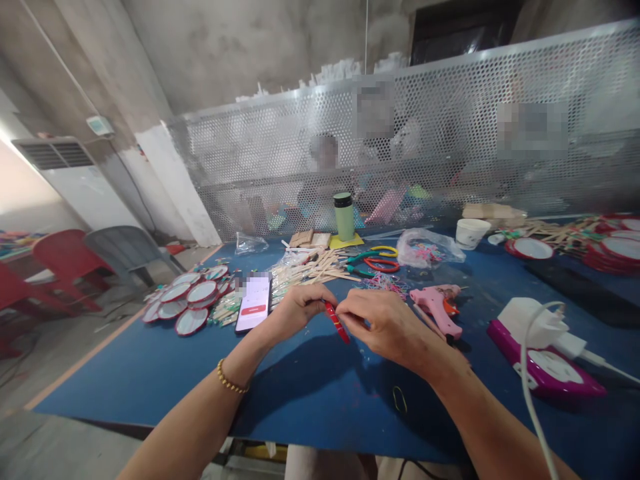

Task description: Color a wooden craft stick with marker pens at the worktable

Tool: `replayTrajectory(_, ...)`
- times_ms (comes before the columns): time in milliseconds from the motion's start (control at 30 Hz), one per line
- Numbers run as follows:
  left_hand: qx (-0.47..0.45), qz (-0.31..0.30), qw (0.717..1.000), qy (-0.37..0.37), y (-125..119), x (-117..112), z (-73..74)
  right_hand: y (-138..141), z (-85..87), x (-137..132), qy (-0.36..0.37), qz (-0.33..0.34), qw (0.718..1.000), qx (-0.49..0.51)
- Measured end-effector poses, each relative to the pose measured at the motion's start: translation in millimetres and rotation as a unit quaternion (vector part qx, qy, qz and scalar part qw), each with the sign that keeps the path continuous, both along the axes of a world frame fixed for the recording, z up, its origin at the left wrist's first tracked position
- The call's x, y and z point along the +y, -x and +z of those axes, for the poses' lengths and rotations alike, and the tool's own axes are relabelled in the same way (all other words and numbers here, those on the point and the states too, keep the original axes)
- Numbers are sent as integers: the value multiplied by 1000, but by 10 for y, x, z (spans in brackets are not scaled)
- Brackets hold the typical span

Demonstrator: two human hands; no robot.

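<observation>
Close together over the middle of the blue table (200, 387), my two hands meet at a narrow red piece with small gold marks (339, 324). It looks like a red-rimmed disc seen edge-on, but its faces are hidden. My left hand (303, 308) pinches its upper end between thumb and fingers. The fingertips of my right hand (380, 323) are pressed together at its right side; whether they grip the red piece or something thin on it is hidden. A thin yellowish loop (400, 399) lies on the table below my right hand.
Left stand a phone (254, 303) and stacked red-rimmed white discs (193, 321). Behind the hands lie wooden sticks (325, 265), pliers (375, 259) and a green bottle (343, 217). A pink glue gun (434, 307), paper cup (471, 233) and purple power strip (565, 373) with cables are right.
</observation>
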State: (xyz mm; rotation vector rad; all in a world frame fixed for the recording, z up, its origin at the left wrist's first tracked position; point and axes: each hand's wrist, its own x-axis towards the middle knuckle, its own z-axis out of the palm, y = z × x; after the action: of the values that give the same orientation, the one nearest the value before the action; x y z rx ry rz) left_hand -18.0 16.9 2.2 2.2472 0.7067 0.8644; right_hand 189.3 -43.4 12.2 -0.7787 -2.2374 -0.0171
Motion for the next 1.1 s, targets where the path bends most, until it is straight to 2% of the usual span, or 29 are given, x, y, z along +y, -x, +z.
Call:
replayTrajectory(767, -13, -21, 998, 63, -13, -20, -6, 22, 5, -28, 17, 3, 997, 78)
replayTrajectory(1100, -13, -17, 999, 49, -9, -36, 26, 52, -15, -16, 34, 8, 996, 81)
